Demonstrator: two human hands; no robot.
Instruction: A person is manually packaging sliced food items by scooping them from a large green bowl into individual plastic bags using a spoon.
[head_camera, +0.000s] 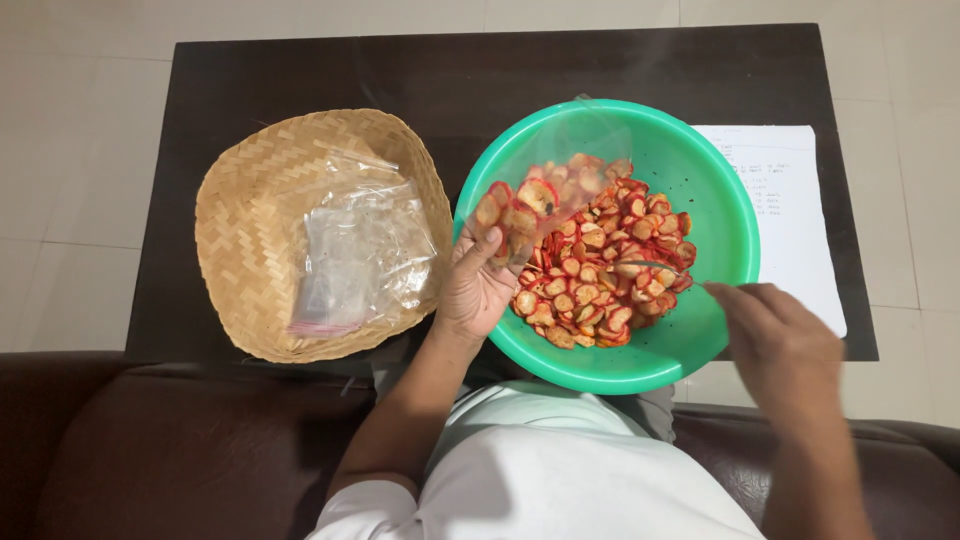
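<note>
My left hand is holding a clear plastic bag partly filled with red-edged round chips over the green plastic bowl at frame centre. My right hand, blurred, is seemingly gripping a thin metal spoon in the chip pile.

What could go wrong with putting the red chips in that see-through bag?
The clear bag is floppy and only the left hand holds it, so chips might slide out. It hangs over the green bowl, so most would probably land back inside. The right hand holds a thin spoon that looks blurred; chips could drop off it.
</note>
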